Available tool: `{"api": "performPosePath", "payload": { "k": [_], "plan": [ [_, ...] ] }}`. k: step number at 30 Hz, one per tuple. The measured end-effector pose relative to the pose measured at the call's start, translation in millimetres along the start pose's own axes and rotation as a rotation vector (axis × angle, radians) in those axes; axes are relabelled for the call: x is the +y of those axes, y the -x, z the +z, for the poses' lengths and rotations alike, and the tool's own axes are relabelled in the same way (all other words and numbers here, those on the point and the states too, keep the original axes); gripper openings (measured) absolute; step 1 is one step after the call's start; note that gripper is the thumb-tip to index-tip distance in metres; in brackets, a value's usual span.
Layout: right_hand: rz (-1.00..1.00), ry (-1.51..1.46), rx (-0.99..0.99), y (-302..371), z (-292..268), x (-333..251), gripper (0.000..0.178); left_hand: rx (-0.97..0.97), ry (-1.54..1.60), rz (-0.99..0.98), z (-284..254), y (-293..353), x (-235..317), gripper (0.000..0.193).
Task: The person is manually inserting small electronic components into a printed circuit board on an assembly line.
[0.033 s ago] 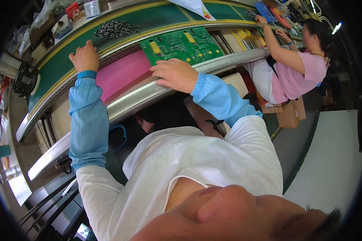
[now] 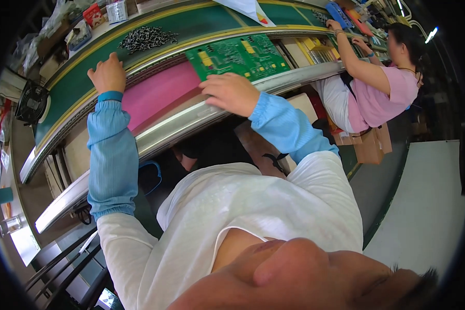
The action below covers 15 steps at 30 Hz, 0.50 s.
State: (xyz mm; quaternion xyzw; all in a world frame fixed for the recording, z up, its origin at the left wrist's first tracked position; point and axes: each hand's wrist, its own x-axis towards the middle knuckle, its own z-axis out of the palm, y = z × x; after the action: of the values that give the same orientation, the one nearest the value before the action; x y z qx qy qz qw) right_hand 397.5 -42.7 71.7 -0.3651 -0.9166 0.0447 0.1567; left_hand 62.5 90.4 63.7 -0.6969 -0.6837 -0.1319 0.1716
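Note:
A green circuit board point(image 2: 237, 58) with yellow and small dark parts lies across the rails of the work line, ahead of me to the right. My right hand point(image 2: 233, 94) is at the board's near left corner, its fingers stretched out and lying against or just over that edge; exact contact is hard to make out. Over the near edge of the green belt point(image 2: 62, 106), my left hand point(image 2: 108, 75) is raised with its fingers apart and nothing visible in them. Beyond it, a pile of small black and silver components point(image 2: 147, 40) rests on the belt.
A pink sheet point(image 2: 163, 93) lies between the rails, left of the board. The metal front rail point(image 2: 175, 126) runs before me. A black fan point(image 2: 32, 101) stands at the left. White paper point(image 2: 245, 10) hangs over the belt. A co-worker point(image 2: 382, 82) in pink works at the right.
The circuit board has slid a little to the right along the rails, and my right hand has moved right with it. My left hand has hardly moved.

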Motion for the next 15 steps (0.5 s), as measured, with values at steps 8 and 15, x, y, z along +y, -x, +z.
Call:
{"api": "performPosePath", "payload": {
  "k": [8, 15],
  "plan": [
    [0.209, 0.089, 0.198, 89, -7, 118, 0.024, -0.113, 0.079, -0.046, -3, 3, -17, 0.013],
    [0.126, 0.222, 0.164, 75, -38, 138, 0.023, 0.311, 0.185, -0.076, -1, 2, 14, 0.016]
  ]
}}
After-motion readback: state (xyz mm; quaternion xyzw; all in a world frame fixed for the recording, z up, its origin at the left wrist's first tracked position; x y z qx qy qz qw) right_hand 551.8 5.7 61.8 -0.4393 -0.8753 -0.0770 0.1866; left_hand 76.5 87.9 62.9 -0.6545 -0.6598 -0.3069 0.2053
